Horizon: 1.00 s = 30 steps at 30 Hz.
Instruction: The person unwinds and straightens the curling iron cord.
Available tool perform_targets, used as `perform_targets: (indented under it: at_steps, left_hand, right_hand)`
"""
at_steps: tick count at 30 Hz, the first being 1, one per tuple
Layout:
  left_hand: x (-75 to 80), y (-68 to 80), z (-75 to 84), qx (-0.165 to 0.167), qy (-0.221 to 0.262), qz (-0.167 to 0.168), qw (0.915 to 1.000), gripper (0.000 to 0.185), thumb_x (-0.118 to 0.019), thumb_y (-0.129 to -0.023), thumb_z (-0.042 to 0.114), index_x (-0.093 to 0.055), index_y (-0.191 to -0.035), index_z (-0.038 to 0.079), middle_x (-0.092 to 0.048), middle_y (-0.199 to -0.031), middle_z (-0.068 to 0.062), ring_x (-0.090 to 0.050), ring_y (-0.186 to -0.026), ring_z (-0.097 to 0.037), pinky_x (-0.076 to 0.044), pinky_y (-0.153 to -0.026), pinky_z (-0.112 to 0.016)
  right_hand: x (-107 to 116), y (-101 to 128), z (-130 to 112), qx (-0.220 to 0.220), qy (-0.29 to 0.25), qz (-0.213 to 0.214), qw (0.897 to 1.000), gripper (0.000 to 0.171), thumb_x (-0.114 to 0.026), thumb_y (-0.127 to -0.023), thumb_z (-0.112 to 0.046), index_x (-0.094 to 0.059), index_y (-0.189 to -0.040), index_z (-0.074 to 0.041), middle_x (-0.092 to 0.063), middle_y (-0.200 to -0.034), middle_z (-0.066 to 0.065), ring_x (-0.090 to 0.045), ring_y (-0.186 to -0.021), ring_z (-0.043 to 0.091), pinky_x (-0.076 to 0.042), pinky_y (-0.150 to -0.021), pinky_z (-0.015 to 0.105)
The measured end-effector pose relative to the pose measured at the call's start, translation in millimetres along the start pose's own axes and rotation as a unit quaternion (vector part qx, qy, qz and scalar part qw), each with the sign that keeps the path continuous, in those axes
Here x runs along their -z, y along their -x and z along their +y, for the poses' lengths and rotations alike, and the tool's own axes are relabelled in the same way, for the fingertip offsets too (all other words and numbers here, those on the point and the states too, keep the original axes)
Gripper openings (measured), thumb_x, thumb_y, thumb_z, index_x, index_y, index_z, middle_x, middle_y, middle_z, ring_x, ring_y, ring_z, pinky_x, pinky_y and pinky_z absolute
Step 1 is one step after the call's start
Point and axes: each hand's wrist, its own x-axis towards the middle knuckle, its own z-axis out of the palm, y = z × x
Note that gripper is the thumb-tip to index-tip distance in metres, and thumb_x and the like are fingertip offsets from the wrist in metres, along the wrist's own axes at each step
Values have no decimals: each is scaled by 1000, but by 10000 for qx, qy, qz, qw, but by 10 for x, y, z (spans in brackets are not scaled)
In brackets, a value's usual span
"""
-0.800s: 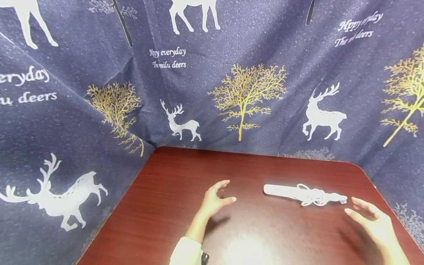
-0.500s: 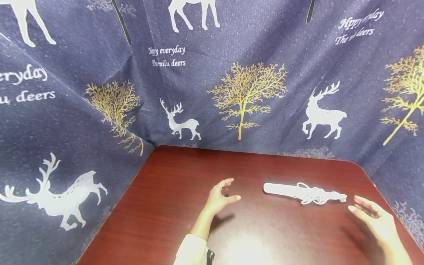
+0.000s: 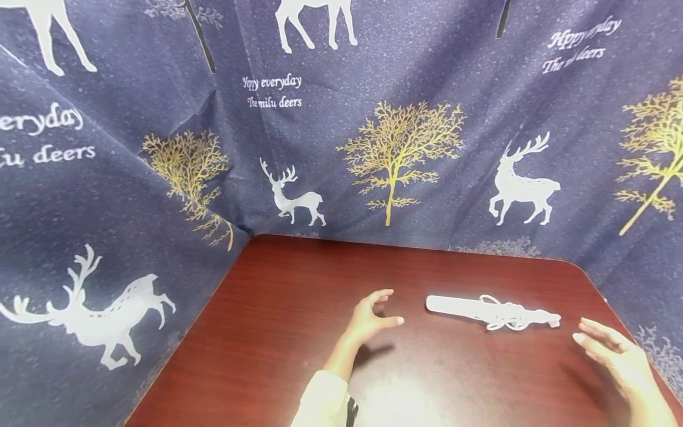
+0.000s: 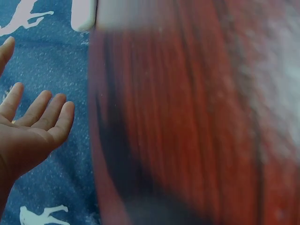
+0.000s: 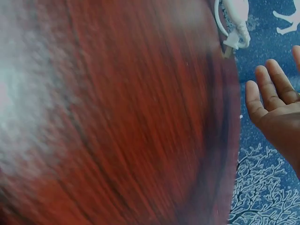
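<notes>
Nearest you, your left hand hovers over the middle of the dark red tabletop with its fingers loosely spread and holding nothing, and your right hand hangs near the right edge, palm turned inward, equally released. Just beyond and between them lies the white power strip with its cord wound around its right half, flat on the tabletop and untouched; your hands flank it, a placement that looks suited to taking it by both ends. Farthest off, the blue deer-print cloth hangs behind the tabletop.
</notes>
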Motion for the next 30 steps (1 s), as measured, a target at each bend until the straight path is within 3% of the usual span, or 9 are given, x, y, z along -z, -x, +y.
perform_targets:
  at_steps: [7, 15, 30]
  left_hand:
    - [-132, -109, 6, 52, 28, -129, 9999, 63, -82, -69, 24, -56, -126, 18, -54, -125, -17, -54, -109, -36, -43, -91, -46]
    - [-304, -224, -43, 91, 294, -52, 9995, 62, -83, -67, 18, -58, -124, 17, -55, -122, -16, -53, -108, -37, -45, -89, -46]
    - [-585, -400, -85, 325, 256, -210, 9989, 65, -84, -66, 17, -57, -125, 11, -57, -121, -13, -54, -109, -32, -44, -91, -41]
  right_hand:
    - [104, -32, -20, -187, -98, 148, 9997, 42, -56, -87, 8, -65, -118, -18, -66, -105, -15, -62, -88, -2, -49, -68, 15]
    - [66, -70, -22, -114, -436, 46, 9990, 43, -52, -88, 10, -65, -118, -18, -66, -105, -12, -63, -88, 1, -50, -69, 16]
    - [139, -221, 47, -147, -935, -282, 9951, 44, -49, -88, 13, -65, -118, -16, -65, -108, -8, -63, -91, 5, -51, -74, 21]
